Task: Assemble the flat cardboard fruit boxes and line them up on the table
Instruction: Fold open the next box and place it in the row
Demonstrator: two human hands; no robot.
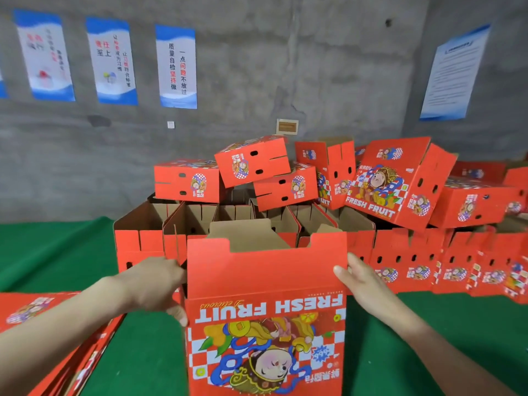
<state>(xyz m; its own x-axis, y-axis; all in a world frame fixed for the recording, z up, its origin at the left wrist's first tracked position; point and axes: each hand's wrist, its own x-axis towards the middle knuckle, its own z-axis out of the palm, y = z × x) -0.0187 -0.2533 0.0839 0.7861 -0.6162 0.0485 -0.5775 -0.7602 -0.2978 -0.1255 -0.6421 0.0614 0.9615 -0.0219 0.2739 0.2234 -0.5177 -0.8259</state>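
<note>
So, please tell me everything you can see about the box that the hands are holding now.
The held box is red printed cardboard with a brown inside. Its front shows "FRESH FRUIT" and a cartoon figure, both upside down from this view. It stands upright, partly opened, with notched top flaps raised. The left hand grips its left edge and the right hand its right edge. It is over the green table.

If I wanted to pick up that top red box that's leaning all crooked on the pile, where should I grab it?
Probably by its two short ends, one hand from each side. The tilted box perches loosely on two other boxes, so a one-sided pull might topple it. The oval holes on its front face could also serve as finger grips.
</note>
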